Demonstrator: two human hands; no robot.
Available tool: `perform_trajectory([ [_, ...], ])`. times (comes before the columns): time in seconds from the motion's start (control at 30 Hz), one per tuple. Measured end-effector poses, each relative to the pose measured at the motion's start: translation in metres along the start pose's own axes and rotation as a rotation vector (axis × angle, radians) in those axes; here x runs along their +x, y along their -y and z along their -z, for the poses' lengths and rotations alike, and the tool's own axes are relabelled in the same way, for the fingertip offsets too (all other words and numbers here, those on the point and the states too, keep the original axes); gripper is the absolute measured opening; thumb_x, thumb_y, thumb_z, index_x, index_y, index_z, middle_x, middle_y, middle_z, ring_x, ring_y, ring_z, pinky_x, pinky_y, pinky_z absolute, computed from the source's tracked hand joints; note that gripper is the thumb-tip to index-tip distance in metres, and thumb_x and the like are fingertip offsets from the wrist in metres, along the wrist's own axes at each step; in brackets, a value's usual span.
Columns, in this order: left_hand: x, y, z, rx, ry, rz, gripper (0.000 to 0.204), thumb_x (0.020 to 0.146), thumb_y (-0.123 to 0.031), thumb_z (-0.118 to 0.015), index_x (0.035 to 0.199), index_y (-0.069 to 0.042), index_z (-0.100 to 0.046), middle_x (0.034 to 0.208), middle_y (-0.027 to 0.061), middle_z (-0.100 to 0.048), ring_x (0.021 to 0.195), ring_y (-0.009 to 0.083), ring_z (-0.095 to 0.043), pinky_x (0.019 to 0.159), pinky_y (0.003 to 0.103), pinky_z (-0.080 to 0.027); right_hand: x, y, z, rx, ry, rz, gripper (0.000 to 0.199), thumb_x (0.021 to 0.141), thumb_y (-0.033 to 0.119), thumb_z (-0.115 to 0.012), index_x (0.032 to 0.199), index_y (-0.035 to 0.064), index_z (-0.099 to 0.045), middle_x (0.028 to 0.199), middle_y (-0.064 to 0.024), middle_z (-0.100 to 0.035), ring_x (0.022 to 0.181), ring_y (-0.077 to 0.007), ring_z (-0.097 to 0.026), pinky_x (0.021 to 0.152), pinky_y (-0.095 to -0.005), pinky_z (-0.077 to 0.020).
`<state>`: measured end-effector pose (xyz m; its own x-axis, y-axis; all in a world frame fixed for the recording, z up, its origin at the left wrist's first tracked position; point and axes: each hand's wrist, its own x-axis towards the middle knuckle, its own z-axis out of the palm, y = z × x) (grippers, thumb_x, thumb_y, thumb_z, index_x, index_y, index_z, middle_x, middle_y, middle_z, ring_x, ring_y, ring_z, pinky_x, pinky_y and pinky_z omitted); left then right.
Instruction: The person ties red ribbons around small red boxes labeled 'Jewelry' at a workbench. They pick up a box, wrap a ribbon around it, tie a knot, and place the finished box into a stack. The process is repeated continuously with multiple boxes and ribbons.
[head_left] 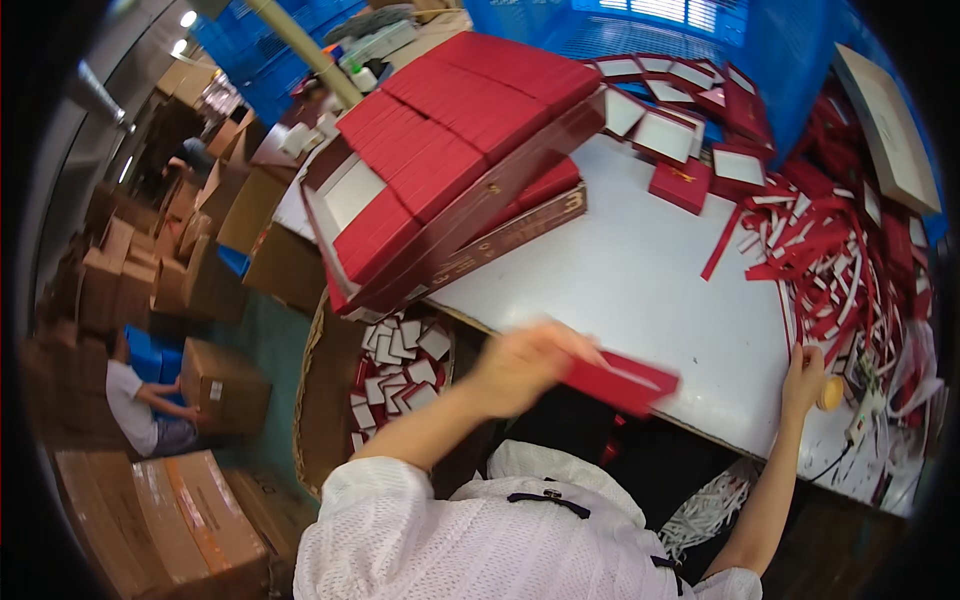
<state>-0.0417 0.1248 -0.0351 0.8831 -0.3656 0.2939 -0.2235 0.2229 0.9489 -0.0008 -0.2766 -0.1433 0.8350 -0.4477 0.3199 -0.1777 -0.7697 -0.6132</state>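
My left hand (pixel 530 360), somewhat smeared by motion, is closed on one end of a flat red cardboard piece (pixel 622 382) over the table's front edge. Whether this piece is a strip or the side of a small box, I cannot tell. My right hand (pixel 803 380) is at the table's right front, its fingers pinched at the lower end of a thin red strip (pixel 790 312). That strip runs down from a heap of red and white strips (pixel 815 245). Beside my right hand is a small round tan object (pixel 830 393).
On the white table (pixel 610 260), stacked trays of red boxes (pixel 470 120) stand at the left. Small red boxes with white insides (pixel 664 135) lie at the back by a blue crate (pixel 790 60). A carton of small boxes (pixel 395 370) stands below left. Another person (pixel 150 405) handles a carton.
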Motion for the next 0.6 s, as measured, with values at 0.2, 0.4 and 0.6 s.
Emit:
perform_trajectory([
  [0.2, -0.012, -0.111, 0.155, 0.260, -0.947, -0.510, 0.027, 0.089, -0.026, -0.035, 0.092, -0.002, -0.046, 0.091, 0.0079, -0.054, 0.080, 0.0129, -0.053, 0.071, 0.026, -0.043, -0.026, 0.066, 0.018, 0.173, -0.090, 0.371, 0.018, 0.074, 0.006, -0.052, 0.061, 0.0024, -0.041, 0.086, -0.0084, -0.052, 0.060, -0.0138, -0.043, 0.058, -0.0234, -0.0348],
  [0.4, -0.025, -0.092, 0.203, 0.869, -0.771, 0.106, 0.031, 0.088, -0.027, -0.038, 0.079, -0.002, -0.053, 0.071, -0.0013, -0.051, 0.068, 0.0047, -0.044, 0.063, 0.020, -0.037, -0.047, 0.120, 0.054, 0.632, 0.047, 0.408, 0.014, 0.070, -0.003, -0.047, 0.061, 0.0021, -0.038, 0.099, -0.0147, -0.050, 0.074, -0.0151, -0.045, 0.066, -0.0247, -0.0347],
  [0.6, -0.013, -0.092, 0.201, 0.938, -0.480, 0.365, 0.028, 0.088, -0.022, -0.037, 0.076, -0.001, -0.050, 0.067, -0.0023, -0.047, 0.064, 0.0060, -0.040, 0.060, 0.021, -0.036, -0.073, 0.121, 0.078, 1.038, 0.058, 0.238, 0.017, 0.081, 0.011, -0.040, 0.067, 0.0009, -0.038, 0.092, -0.0199, -0.050, 0.057, -0.0101, -0.046, 0.057, -0.0199, -0.0377],
])
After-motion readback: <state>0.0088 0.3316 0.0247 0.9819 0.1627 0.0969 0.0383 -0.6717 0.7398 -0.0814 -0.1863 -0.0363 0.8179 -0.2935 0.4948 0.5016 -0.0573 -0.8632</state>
